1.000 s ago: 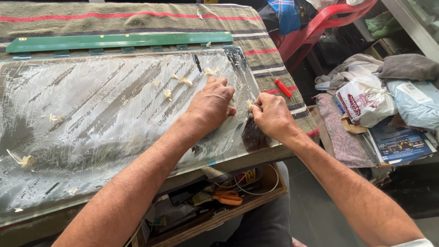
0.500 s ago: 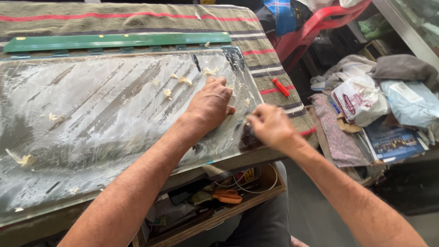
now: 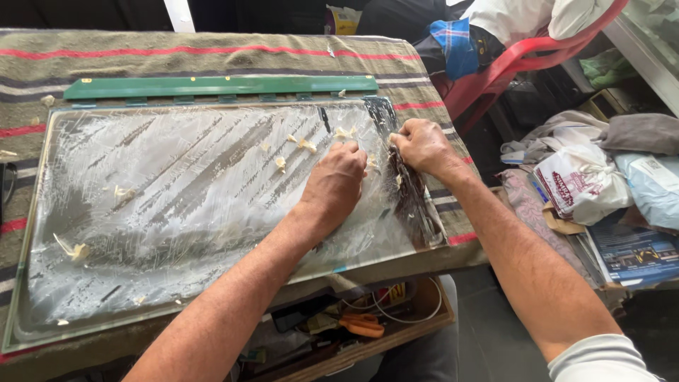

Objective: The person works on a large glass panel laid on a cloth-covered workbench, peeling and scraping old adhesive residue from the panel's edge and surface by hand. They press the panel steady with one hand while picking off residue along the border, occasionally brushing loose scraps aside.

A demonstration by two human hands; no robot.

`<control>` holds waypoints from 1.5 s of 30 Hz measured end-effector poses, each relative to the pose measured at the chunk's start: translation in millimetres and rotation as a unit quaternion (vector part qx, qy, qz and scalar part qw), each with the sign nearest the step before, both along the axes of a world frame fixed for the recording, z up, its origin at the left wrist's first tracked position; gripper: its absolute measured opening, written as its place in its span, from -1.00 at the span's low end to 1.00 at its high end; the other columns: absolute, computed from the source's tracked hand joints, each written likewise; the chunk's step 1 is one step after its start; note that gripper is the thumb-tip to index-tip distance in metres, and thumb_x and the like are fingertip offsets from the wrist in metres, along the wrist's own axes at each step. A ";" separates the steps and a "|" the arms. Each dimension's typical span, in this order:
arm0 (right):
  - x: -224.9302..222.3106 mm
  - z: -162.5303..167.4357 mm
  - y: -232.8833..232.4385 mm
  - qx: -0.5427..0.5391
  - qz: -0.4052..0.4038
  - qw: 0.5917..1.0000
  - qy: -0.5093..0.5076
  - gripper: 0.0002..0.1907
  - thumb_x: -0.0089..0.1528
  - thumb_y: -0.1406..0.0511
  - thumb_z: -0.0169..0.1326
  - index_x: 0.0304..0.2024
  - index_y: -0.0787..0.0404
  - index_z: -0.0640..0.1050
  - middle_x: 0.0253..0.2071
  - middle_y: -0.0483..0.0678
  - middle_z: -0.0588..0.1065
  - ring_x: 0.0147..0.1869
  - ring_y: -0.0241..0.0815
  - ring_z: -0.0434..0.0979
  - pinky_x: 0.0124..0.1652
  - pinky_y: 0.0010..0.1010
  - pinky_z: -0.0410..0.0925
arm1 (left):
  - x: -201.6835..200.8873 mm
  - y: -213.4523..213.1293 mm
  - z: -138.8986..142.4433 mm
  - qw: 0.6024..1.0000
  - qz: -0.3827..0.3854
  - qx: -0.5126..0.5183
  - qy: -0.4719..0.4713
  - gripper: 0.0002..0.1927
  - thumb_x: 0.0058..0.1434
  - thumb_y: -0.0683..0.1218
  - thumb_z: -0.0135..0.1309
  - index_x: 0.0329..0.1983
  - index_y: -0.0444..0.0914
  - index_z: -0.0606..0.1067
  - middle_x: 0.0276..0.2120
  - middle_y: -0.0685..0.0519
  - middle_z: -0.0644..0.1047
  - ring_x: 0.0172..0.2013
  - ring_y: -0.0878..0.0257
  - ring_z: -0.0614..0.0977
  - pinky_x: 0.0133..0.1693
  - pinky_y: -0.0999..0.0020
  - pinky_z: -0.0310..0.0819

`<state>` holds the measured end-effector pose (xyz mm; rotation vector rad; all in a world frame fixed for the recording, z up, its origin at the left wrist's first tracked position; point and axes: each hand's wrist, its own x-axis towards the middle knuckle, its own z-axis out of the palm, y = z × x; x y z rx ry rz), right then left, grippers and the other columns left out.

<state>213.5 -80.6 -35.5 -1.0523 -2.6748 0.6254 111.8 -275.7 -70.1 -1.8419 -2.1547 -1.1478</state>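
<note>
From the head camera, the big glass panel [image 3: 191, 212] lay flat on a striped blanket [image 3: 212, 53], smeared all over with whitish adhesive residue. The left hand [image 3: 338, 180] was curled into a loose fist, pressing down on the panel near its right edge. The right hand [image 3: 424, 147] had slid up along that edge toward the far corner compared with a moment earlier, its fingers closed on the dark strip [image 3: 410, 194] there; I couldn't tell if it held a tool. Looked like the scraping was working its way up the edge. Little curls of residue [image 3: 305, 145] sat just left of the hands, and a green bar [image 3: 219, 86] lay beyond the panel.
</note>
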 end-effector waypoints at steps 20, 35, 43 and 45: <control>6.5 20.7 -12.4 0.034 0.031 0.998 -0.033 -0.67 0.33 0.17 0.16 -0.28 0.36 0.59 -0.43 0.15 0.57 -0.37 -0.05 0.59 -0.26 -0.14 0.43 | 1.4 -0.9 7.7 0.998 0.013 0.032 -0.055 -0.82 0.07 -0.26 0.19 -0.28 -0.38 0.45 -0.28 -0.14 0.49 -0.18 -0.06 0.56 -0.10 0.10 0.48; -75.6 19.3 25.6 0.047 0.044 0.998 0.005 -0.68 0.25 0.17 0.19 -0.19 0.34 0.63 -0.25 0.25 0.60 -0.08 0.14 0.65 -0.05 -0.09 0.44 | -2.4 -1.2 3.8 0.995 0.008 0.064 -0.070 -0.92 0.22 -0.27 0.01 -0.25 -0.30 0.51 -0.33 -0.11 0.56 -0.19 -0.07 0.57 -0.11 0.05 0.46; -72.8 13.8 23.0 0.083 0.084 0.993 -0.021 -0.71 0.27 0.23 0.15 -0.19 0.39 0.59 -0.26 0.35 0.57 -0.10 0.26 0.63 -0.07 -0.04 0.43 | -0.6 -0.9 5.6 0.994 0.020 0.069 -0.081 -0.91 0.28 -0.17 0.10 -0.29 -0.31 0.46 -0.34 -0.10 0.54 -0.21 -0.07 0.56 -0.15 0.04 0.44; -71.3 11.1 24.3 0.085 0.094 0.992 -0.021 -0.72 0.27 0.24 0.14 -0.20 0.39 0.58 -0.28 0.35 0.57 -0.13 0.26 0.63 -0.09 -0.04 0.44 | -0.3 -1.9 6.5 0.995 0.021 0.061 -0.077 -0.88 0.30 -0.16 0.11 -0.30 -0.31 0.45 -0.34 -0.10 0.53 -0.21 -0.07 0.55 -0.15 0.04 0.44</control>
